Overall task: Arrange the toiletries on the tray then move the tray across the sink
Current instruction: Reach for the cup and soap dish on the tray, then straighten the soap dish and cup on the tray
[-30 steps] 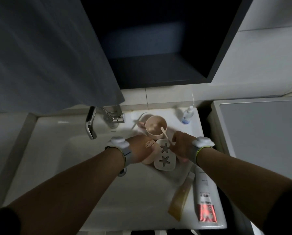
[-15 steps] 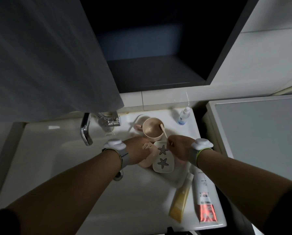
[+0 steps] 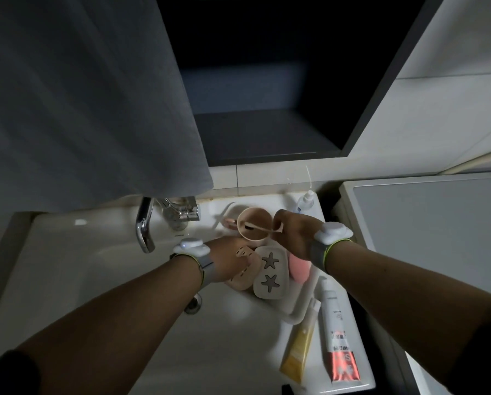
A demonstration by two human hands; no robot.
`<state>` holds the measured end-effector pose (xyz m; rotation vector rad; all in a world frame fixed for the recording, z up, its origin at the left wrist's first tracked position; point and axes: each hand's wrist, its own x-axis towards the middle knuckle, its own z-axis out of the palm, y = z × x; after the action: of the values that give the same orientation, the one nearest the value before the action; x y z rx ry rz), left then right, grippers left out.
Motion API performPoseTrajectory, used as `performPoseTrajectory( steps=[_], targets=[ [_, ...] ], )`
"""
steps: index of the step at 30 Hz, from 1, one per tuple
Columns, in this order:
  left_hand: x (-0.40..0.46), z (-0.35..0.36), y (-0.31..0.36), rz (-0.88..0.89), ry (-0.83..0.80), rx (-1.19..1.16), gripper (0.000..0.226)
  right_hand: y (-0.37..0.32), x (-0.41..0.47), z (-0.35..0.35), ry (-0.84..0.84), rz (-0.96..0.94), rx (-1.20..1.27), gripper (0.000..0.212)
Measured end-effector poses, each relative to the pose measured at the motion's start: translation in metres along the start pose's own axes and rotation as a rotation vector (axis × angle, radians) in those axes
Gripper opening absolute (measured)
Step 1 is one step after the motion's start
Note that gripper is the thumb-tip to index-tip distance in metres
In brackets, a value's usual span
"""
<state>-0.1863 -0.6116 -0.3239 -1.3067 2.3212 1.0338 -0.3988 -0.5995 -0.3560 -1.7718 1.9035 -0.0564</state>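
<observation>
Pinching toothbrush (image 3: 260, 228) over cup (image 3: 252, 225), R hand (image 3: 292, 235).

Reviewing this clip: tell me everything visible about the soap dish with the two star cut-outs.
The soap dish is cream-coloured, a rounded rectangle, apparently matte plastic. Its top has two star-shaped cut-outs, one above the other, showing dark inside. It lies flat, slightly angled, on the pale tray at the sink's right edge. A peach slotted dish sits against its left side, under the left hand; a pink item lies at its right. The cup stands just behind it. Neither hand clearly touches it.
</observation>
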Motion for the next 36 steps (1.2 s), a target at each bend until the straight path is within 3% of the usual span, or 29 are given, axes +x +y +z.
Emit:
performPoseTrajectory(
  steps=[6,11,19,22,25,32,36],
  targets=[
    [0.000,-0.001,-0.003,0.029,0.004,-0.044,0.032,-0.020,0.018,0.000,-0.101,0.037,-0.040,0.022],
    [0.003,0.002,-0.009,-0.029,0.006,-0.134,0.028,-0.019,0.026,0.008,0.024,0.021,-0.003,0.007],
    [0.006,0.007,-0.007,-0.037,0.060,-0.266,0.018,-0.002,0.020,0.014,0.055,-0.011,0.187,0.039],
    [0.009,0.007,-0.009,-0.046,0.115,-0.246,0.031,0.005,0.011,0.014,0.113,-0.045,0.273,0.039],
    [0.009,0.011,-0.011,-0.045,0.109,-0.246,0.027,0.009,-0.001,0.014,0.223,-0.053,0.317,0.041],
    [0.008,0.018,-0.018,-0.136,0.094,-0.218,0.023,0.026,-0.034,0.015,0.400,0.071,0.418,0.026],
    [0.009,0.027,-0.026,-0.176,0.072,-0.189,0.027,0.041,-0.039,0.029,0.229,0.337,0.336,0.034]
  ],
)
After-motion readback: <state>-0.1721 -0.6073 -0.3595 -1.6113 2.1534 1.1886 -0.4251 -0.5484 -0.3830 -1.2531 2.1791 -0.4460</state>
